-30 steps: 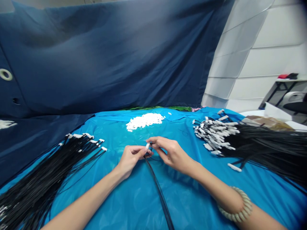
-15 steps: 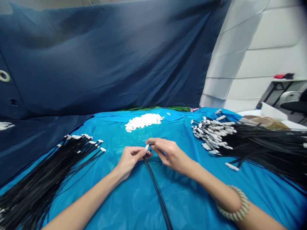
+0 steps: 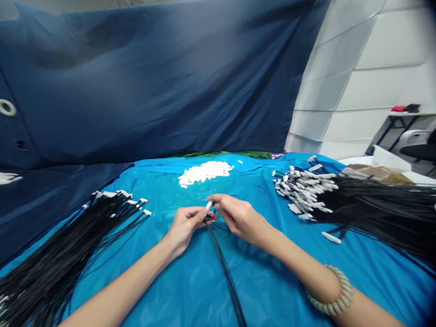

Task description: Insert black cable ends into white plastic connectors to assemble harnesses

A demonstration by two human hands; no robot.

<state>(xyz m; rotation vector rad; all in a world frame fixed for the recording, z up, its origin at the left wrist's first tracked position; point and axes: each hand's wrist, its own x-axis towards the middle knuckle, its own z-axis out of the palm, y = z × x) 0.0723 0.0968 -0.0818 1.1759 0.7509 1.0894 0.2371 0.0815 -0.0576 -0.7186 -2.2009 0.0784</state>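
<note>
Both hands are together at mid-tabletop, working close in front of the person. The left hand [image 3: 185, 225] is curled around a black cable [image 3: 224, 268] just under its end, and the right hand [image 3: 241, 218] is coming in from the other side, with its fingertips [image 3: 218, 198] pinching at a small white connector [image 3: 209, 205]. The connector is sticking up between the two hands, tilted, and its exact seating on the cable is too small to tell. The cable is trailing down from the hands toward the near edge of the tabletop, running out of view at the bottom. A thin loose strand is curving just beyond the hands.

A blue plastic sheet [image 3: 279, 281] is covering the tabletop. A white pile of loose connectors [image 3: 204, 173] is sitting near the far edge, straight ahead of the hands. On the left, a bundle of black cables [image 3: 71, 250] is lying fanned out, with white tips [image 3: 119, 194] pointing toward the far right. On the right, a bigger black bundle [image 3: 381, 213] is lying with its white-ended heap [image 3: 303, 190] facing the middle, well apart from the hands. A coiled beaded bangle [image 3: 335, 293] is sitting on the right wrist.

A dark blue curtain [image 3: 136, 81] is hanging behind the tabletop, and white wall panels [image 3: 354, 81] are rising at the far right.
</note>
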